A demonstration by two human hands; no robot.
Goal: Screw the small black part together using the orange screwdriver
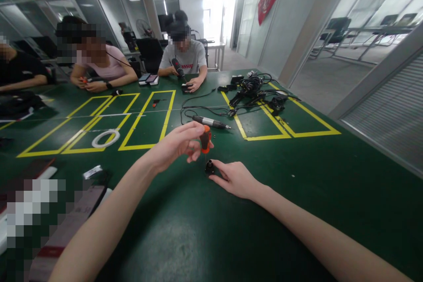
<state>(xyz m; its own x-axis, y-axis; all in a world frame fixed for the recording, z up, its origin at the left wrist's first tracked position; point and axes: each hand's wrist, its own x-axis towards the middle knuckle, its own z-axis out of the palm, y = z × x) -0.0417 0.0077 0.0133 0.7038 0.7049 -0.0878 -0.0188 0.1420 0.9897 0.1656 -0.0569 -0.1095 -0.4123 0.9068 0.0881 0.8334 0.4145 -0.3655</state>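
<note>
In the head view my left hand [181, 143] grips the orange and black handle of a screwdriver [205, 139], held upright with its thin shaft pointing down. Below the shaft, a small black part [209, 167] with a short raised cylinder rests on the green table. The tip appears to meet this part, though I cannot tell the exact contact. My right hand [236, 179] pinches the black part from the right between thumb and fingers. Just beyond the screwdriver lies a grey and black electric screwdriver [211, 122] with a cable, and a few tiny dark pieces sit near it.
A heap of black cables and adapters [253, 90] lies at the back right. Yellow tape [267, 137] marks rectangles on the green table [317, 185]. A white ring [105, 138] lies left, near phone-like items and boxes. Across the table, a person [185, 59] holds a power driver; others sit left.
</note>
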